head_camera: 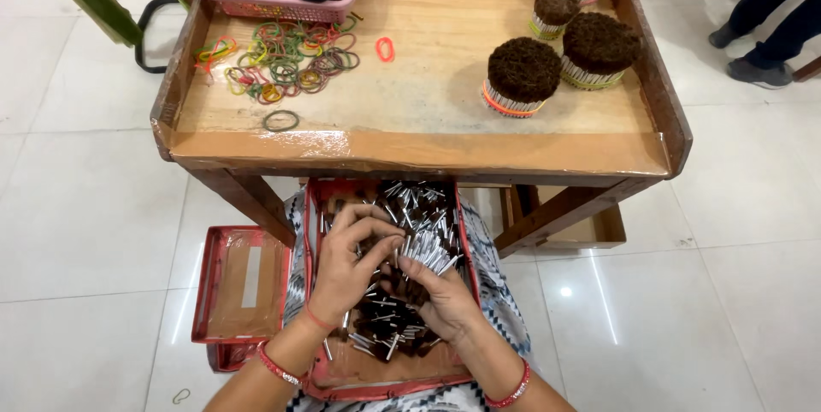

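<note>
A red tray rests on my lap, filled with several small white sticks with brown tips. My right hand grips a bunch of these sticks, their white ends fanned upward. My left hand curls over the same bunch from the left, fingertips touching the sticks. Both wrists wear red bangles.
A low wooden table stands in front, carrying several banded round stick bundles, loose coloured rubber bands and a pink basket. A second red tray lies on the floor at left. Another person's legs are at top right.
</note>
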